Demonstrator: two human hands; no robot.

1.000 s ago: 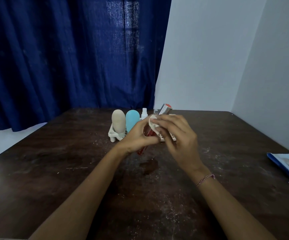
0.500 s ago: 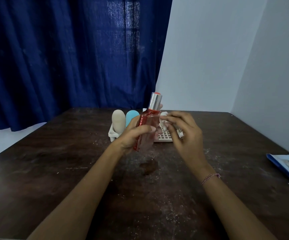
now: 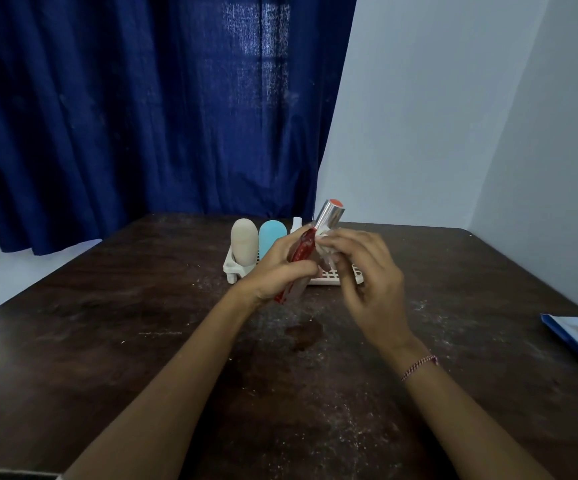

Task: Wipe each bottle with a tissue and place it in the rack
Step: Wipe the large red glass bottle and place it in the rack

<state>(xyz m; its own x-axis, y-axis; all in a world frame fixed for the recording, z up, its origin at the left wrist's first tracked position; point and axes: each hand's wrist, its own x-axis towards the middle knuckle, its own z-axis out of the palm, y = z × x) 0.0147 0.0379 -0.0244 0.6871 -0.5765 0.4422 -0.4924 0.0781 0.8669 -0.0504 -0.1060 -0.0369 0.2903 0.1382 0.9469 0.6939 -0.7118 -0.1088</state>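
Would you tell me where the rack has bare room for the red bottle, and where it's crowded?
The left end of the rack is crowded with beige bottle, blue bottle and small white bottle. The grid right of them looks bare, though the left hand, red bottle, tissue and right hand hide part.

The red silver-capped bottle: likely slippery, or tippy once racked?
Probably rigid: the red bottle looks unbent, gripped by the left hand. Its glossy body seems slippery, though the tissue in the right hand may help. Tall and narrow, so possibly tippy in the rack.
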